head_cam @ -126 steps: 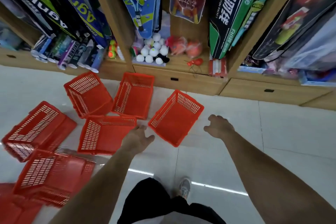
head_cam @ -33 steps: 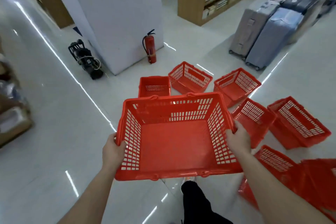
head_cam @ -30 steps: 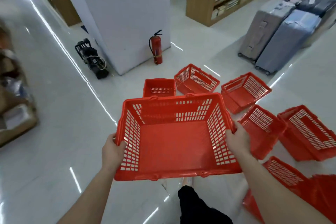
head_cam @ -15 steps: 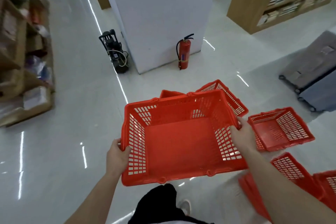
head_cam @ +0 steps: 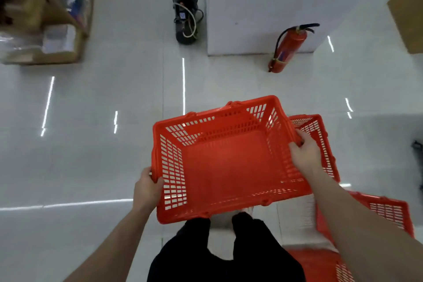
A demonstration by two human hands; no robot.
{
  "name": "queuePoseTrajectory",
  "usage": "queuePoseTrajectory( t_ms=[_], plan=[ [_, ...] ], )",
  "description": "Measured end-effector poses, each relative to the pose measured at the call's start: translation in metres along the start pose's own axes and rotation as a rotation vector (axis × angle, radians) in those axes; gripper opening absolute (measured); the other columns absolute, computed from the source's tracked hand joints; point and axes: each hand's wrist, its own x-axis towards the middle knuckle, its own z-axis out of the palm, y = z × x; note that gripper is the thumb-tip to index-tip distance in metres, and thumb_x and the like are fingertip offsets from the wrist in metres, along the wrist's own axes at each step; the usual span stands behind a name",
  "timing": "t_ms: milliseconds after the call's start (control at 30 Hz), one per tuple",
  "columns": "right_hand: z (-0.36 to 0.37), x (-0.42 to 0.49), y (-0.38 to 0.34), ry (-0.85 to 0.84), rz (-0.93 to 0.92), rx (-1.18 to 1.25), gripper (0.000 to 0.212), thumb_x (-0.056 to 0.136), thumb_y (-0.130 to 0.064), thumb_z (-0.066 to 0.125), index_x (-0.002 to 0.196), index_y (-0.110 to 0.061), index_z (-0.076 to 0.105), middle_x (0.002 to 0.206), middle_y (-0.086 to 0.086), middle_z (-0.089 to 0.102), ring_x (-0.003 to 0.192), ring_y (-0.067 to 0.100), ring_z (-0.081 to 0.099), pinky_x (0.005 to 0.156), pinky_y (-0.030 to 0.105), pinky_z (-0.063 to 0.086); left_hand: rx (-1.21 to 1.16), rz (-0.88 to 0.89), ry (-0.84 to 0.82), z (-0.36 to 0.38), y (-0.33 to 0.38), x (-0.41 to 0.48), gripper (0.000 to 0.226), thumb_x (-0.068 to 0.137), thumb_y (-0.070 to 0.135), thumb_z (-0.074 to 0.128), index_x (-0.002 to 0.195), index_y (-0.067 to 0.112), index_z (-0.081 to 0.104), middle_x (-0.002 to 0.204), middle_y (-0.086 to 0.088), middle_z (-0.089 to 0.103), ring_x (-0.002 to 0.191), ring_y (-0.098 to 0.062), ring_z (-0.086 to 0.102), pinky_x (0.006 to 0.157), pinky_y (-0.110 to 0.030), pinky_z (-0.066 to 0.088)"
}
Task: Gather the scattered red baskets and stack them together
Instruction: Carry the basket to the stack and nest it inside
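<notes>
We turn left; our left hand (head_cam: 147, 186) and right hand (head_cam: 303, 152) still clamp the red shopping basket (head_cam: 229, 162), scattered baskets (head_cam: 320, 142) now right of it: stacking not begun.

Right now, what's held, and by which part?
One basket, in both hands: left hand grips its left rim, right hand grips its right rim.

No lettering here is clear enough to read.

Red baskets (head_cam: 386, 213), extinguisher (head_cam: 289, 47) on white floor (head_cam: 91, 155)
</notes>
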Motion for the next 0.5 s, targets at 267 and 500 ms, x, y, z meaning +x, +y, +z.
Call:
queuePoseTrajectory(
  t_ms=[267, 500],
  plan=[
    [0.079, 0.173, 0.008, -0.262, -0.245, -0.143, 0.045, 0.09, -0.01, 0.061, 0.134, -0.016, 0.059, 0.122, 0.013, 0.068, 0.109, 0.033, 0.064, 0.097, 0.039, 0.046, -0.035, -0.177, 0.172, 0.126, -0.022, 0.002, 0.037, 0.094, 0.025, 0.061, 0.129, 0.016, 0.051, 0.112, -0.004, 0.069, 0.081, -0.015, 0.063, 0.071, -0.03, 0.049],
    [0.14, 0.256, 0.039, -0.325, -0.319, -0.134, 0.046, 0.091, -0.01, 0.061, 0.137, -0.016, 0.057, 0.121, 0.013, 0.067, 0.107, 0.03, 0.064, 0.092, 0.033, 0.044, -0.11, -0.257, 0.293, 0.231, -0.04, 0.019, 0.04, 0.091, 0.014, 0.062, 0.129, 0.015, 0.05, 0.109, 0.001, 0.066, 0.096, -0.024, 0.064, 0.078, -0.033, 0.046]
  ],
)
